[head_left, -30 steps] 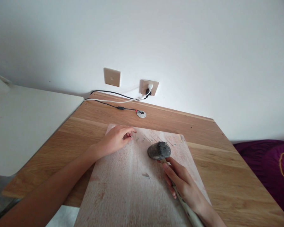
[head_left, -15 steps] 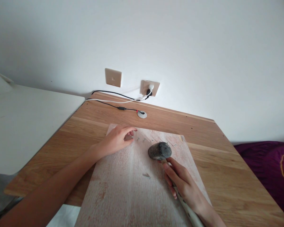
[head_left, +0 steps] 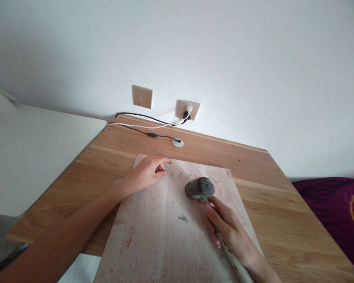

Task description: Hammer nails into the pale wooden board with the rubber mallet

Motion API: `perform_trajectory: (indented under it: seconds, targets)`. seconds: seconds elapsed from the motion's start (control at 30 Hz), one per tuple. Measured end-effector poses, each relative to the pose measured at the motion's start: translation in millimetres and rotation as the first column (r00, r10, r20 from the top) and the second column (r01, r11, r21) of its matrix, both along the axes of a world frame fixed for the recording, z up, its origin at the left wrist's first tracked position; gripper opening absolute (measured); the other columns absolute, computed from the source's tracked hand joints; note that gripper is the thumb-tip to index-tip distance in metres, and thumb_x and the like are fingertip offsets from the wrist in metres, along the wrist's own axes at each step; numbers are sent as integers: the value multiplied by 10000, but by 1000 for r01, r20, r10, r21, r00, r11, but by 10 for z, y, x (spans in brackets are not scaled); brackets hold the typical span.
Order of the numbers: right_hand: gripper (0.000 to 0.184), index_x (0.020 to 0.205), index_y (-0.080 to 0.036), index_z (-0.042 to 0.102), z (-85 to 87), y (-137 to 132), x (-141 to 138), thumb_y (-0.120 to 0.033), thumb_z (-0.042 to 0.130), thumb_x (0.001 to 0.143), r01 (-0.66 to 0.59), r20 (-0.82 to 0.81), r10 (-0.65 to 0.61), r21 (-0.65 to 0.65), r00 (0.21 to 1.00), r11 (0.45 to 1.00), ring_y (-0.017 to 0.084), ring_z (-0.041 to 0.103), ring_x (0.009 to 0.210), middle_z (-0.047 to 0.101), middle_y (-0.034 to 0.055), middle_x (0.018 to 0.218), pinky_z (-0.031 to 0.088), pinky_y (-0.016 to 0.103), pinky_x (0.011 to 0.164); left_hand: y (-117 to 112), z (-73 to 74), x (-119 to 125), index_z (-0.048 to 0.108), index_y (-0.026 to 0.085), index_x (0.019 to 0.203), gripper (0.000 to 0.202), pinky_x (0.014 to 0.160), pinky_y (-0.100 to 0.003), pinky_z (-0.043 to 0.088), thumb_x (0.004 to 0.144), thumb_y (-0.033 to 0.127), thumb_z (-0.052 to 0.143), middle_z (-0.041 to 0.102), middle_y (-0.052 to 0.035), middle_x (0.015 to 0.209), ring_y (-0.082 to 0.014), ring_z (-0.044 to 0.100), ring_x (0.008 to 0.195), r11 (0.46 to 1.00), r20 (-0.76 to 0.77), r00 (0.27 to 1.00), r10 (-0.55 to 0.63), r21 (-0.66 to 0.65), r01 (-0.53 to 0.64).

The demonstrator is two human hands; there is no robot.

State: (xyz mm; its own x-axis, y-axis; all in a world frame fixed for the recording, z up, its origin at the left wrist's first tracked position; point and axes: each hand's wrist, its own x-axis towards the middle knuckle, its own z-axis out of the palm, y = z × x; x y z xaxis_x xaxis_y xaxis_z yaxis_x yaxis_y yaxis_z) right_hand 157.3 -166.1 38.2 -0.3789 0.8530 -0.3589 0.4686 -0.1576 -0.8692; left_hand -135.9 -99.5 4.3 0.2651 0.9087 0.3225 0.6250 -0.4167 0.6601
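A pale, whitewashed wooden board lies in front of me. Near its far edge, my left hand pinches a small nail between thumb and fingers, its index finger stretched out. To the right of that hand, several small nails, one of them this nail, stand in a row. My right hand is wrapped round the pale handle of a mallet with a dark grey head. The mallet head is over the right half of the board and hides part of the row. A small loose metal piece lies mid-board.
Beneath the board is a wooden tabletop, with a white table on the left. Cables run past a round cable grommet to a wall socket. Purple fabric lies at the right.
The left thumb has shifted slightly at the nail, which shows more clearly between the fingertips. The mallet and my right hand have stayed practically still.
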Motion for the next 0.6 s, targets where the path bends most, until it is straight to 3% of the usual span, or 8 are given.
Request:
perform_trajectory:
  seconds: [0.6]
  targets:
    - [510, 946, -210, 538, 7, -4, -27, -712, 445, 953, 4, 18, -4, 30, 1000, 1000, 91, 432, 388, 462, -86, 565, 364, 221, 395, 75, -13, -46, 695, 195, 1127, 338, 755, -268, 506, 829, 36, 712, 771, 4, 831, -165, 725, 796, 996, 16, 996, -91, -2, 91]
